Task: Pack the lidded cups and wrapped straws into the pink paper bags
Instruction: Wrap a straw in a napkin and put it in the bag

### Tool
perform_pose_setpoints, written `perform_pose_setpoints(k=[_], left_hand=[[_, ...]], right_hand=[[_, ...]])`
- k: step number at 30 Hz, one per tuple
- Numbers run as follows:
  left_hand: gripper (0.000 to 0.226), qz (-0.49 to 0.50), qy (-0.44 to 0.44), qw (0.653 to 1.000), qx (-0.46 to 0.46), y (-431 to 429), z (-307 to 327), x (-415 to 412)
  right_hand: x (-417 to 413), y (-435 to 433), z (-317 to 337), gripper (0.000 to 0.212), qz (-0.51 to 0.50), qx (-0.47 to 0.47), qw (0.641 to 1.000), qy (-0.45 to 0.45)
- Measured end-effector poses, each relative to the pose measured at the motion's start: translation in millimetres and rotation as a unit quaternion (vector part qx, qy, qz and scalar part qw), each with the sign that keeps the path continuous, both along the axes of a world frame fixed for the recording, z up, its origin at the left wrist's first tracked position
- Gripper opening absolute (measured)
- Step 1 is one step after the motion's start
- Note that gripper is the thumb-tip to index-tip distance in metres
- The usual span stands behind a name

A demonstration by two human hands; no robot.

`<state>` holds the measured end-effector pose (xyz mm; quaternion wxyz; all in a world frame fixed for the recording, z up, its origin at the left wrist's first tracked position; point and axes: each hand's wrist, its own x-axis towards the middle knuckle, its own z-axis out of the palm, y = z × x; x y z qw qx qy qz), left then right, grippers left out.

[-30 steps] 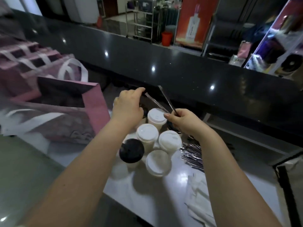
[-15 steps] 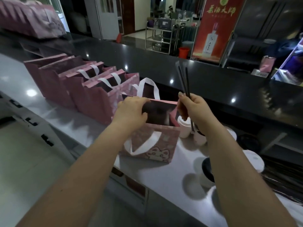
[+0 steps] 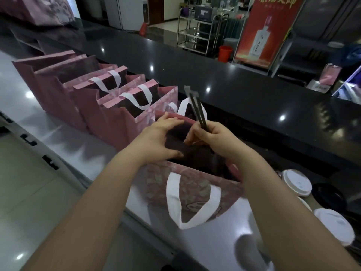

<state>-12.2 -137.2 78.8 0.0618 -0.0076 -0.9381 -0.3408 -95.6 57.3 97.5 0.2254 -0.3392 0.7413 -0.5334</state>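
- Left hand (image 3: 156, 139): released, fingers spread across the mouth of the front pink bag (image 3: 197, 194). Fingertips touch the far rim and the thumb sits at the near rim. Nothing is clasped in it.
- Right hand (image 3: 214, 137): grasping two wrapped straws (image 3: 197, 108), pinched between thumb and curled fingers, right over the bag's mouth.
- The straws are dark and thin, side by side and touching. Their upper ends stick up and tilt away to the left. The lower ends are hidden behind the hand, so cannot tell if they are inside the bag.
- The front pink bag stands upright on the pale worktop (image 3: 205, 247) with its mouth open and a dark interior. Contents cannot be made out. A white handle (image 3: 172, 196) loops down its patterned near face.
- Row of pink bags (image 3: 109, 114): upright on the worktop, left of and behind the front bag, packed close together with mouths open. Some have white handles showing.
- Lidded cups (image 3: 298, 181): on the worktop to the right of the front bag, outside it. Two white lids are clear, with a black-lidded cup (image 3: 330, 194) between them.
- Behind the worktop runs a raised dark counter (image 3: 214, 75), glossy with light spots. More pink bags (image 3: 39, 10) sit blurred at its far left.
- Background: red poster (image 3: 267, 30), red bucket (image 3: 225, 53), metal rack (image 3: 201, 30).
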Motion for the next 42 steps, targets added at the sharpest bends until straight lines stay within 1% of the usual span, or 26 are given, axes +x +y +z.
perform_pose_setpoints(k=[3,5,8,10,12,14,16,21,24,26,29,32,36,38,39,42], left_hand=[[0.103,-0.001,-0.005,0.999,0.033,-2.2,-9.0,-7.2],[0.106,0.007,-0.002,0.999,0.043,-4.1,-12.4,-9.4],[0.106,0.002,0.020,0.999,0.033,-4.6,-12.5,-9.7],[0.104,0.003,0.037,0.999,0.005,-3.2,-10.1,-9.7],[0.103,0.016,0.041,0.997,-0.059,-2.0,-7.4,-10.0],[0.102,0.020,0.035,0.992,-0.118,-1.6,-5.8,-10.5],[0.104,0.013,0.028,0.989,-0.143,-2.1,-6.1,-10.0],[0.103,-0.003,0.019,0.984,-0.177,-4.8,-10.3,-3.5],[0.095,0.018,0.040,0.977,-0.210,-4.1,-10.6,0.5],[0.083,0.038,0.065,0.971,-0.227,-2.2,-9.6,3.6],[0.068,0.050,0.099,0.970,-0.215,-0.1,-7.2,9.2],[0.060,0.042,0.107,0.967,-0.228,-1.1,-3.8,15.0],[0.055,-0.002,0.114,0.965,-0.236,0.1,2.9,23.3],[0.053,-0.027,0.121,0.964,-0.237,4.0,4.6,26.5],[0.053,-0.039,0.120,0.962,-0.242,6.1,4.5,27.2],[0.052,-0.068,0.097,0.962,-0.247,12.7,1.1,26.3]], right_hand=[[-20.4,7.8,-14.5,0.021,0.004,0.108,0.993,0.047],[-32.3,15.5,-19.8,0.019,-0.007,0.194,0.977,0.084],[-45.9,22.1,-24.1,0.024,-0.005,0.278,0.953,0.123],[-52.7,19.4,-27.6,0.025,0.008,0.338,0.927,0.160],[-55.8,12.3,-28.5,0.019,0.022,0.398,0.894,0.206],[-55.8,5.1,-27.1,0.015,0.028,0.434,0.871,0.227],[-54.5,1.2,-24.8,0.020,0.025,0.451,0.858,0.246],[-45.0,2.6,-20.8,0.045,0.018,0.456,0.859,0.231],[-34.5,5.1,-16.6,0.056,0.010,0.453,0.864,0.220],[-25.1,6.6,-11.0,0.056,0.002,0.442,0.874,0.203],[-5.8,5.1,-1.7,0.052,-0.023,0.391,0.901,0.186],[16.6,4.2,3.3,0.046,-0.059,0.325,0.932,0.148],[44.8,4.0,1.0,0.043,-0.128,0.250,0.955,0.101],[55.8,1.5,0.3,0.050,-0.162,0.216,0.959,0.082],[60.4,0.0,0.0,0.053,-0.173,0.216,0.958,0.080],[73.6,-5.2,0.3,0.053,-0.193,0.253,0.944,0.085]])
